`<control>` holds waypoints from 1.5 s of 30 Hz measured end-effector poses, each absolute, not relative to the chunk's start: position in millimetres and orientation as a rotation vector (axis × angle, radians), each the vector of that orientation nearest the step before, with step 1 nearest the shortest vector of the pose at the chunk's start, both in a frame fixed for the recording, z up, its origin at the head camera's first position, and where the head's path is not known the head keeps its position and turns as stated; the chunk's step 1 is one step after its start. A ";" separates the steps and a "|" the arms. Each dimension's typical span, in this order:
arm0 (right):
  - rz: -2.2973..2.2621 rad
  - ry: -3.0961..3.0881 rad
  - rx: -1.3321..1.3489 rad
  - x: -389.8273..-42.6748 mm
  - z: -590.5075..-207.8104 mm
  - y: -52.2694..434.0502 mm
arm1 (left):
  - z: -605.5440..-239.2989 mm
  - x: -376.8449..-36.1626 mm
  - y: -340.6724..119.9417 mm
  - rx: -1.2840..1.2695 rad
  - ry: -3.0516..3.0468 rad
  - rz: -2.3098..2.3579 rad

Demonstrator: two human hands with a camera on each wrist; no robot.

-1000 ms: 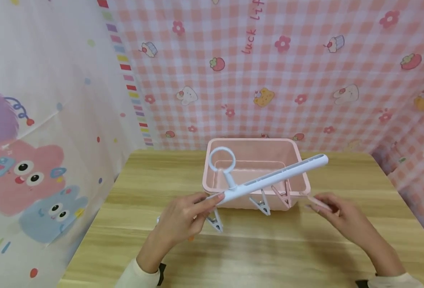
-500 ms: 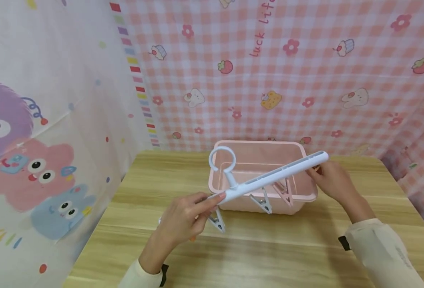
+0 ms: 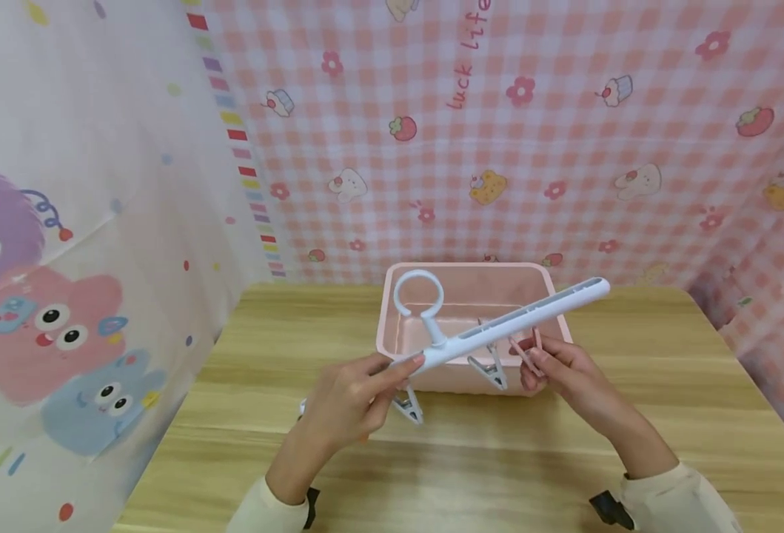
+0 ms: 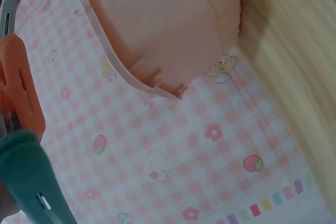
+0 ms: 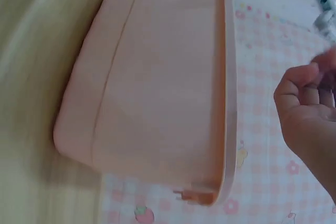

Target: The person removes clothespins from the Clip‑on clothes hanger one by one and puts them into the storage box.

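The desk (image 3: 471, 474) carried a pink bin (image 3: 561, 326) at its far edge, pushed close to the checked curtain, and from where I stood the bin's inside looked bare, though the hanger hid part of it. Above it hung the white clip hanger (image 3: 505, 329), tilted, its ring end low and its far end raised over the bin's right rim. The left hand (image 3: 348, 403) had its grip closed round the near end of the bar, thumb on top, holding the whole thing up off the desk. The right hand (image 3: 565, 370) had reached in under the bar, its fingers pinched on the pink clip (image 3: 525, 352) that dangled there. Beside it a white clip (image 3: 488, 370) hung free, and another white clip (image 3: 408, 407) swung just by the left hand's knuckles. The left wrist view showed an orange clip (image 4: 21, 90) and a teal one (image 4: 37, 182) close to that hand too. My reading: the work of taking clips off was early, nothing visibly dropped in the bin, the pink clip in hand but not yet off, the others all waiting on the bar
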State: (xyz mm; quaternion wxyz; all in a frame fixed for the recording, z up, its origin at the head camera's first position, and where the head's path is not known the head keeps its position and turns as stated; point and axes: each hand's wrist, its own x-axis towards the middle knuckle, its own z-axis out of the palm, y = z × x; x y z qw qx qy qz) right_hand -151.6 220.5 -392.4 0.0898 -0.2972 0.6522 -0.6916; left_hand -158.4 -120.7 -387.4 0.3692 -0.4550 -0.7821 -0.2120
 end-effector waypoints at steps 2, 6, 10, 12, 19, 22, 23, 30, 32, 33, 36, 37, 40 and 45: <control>-2.141 1.807 -0.883 -149.0 -394.7 217.4 | -387.4 -157.8 -120.3 -1.169 -2.013 -0.533; -2.226 1.907 -0.891 -145.1 -396.9 211.4 | -387.9 -157.2 -120.9 -1.166 -2.036 -0.519; -2.190 2.404 -0.877 -141.9 -397.2 204.9 | -388.7 -157.5 -121.0 -1.158 -2.049 -0.505; -2.072 2.719 -0.899 -141.5 -397.1 203.6 | -389.2 -157.6 -121.2 -1.158 -2.058 -0.507; -1.156 3.762 -0.916 -146.3 -399.4 211.2 | -389.0 -156.5 -120.4 -1.170 -2.079 -0.521; -1.026 3.848 -0.889 -146.7 -400.4 213.8 | -388.0 -155.6 -118.9 -1.173 -2.084 -0.526; -1.120 3.792 -0.903 -146.3 -400.5 214.0 | -387.5 -155.4 -118.3 -1.174 -2.082 -0.528; -2.150 2.507 -1.122 -140.3 -396.3 211.4 | -385.8 -155.5 -115.0 -1.187 -2.013 -0.564; -2.231 2.179 -1.160 -141.0 -396.1 211.6 | -385.6 -155.3 -115.4 -1.196 -2.002 -0.572; -2.240 2.061 -1.179 -141.7 -396.2 212.1 | -385.8 -155.2 -115.7 -1.199 -2.001 -0.574; -2.233 1.933 -1.193 -142.6 -397.3 213.5 | -385.7 -154.4 -116.5 -1.201 -2.004 -0.568; -2.234 1.940 -1.190 -142.6 -397.6 213.8 | -385.9 -154.3 -116.7 -1.200 -2.006 -0.564; -2.242 2.116 -1.150 -140.9 -398.3 212.9 | -386.4 -154.3 -116.7 -1.194 -2.012 -0.551; -1.958 2.893 -0.980 -137.1 -399.0 212.7 | -388.3 -154.5 -116.6 -1.186 -2.051 -0.536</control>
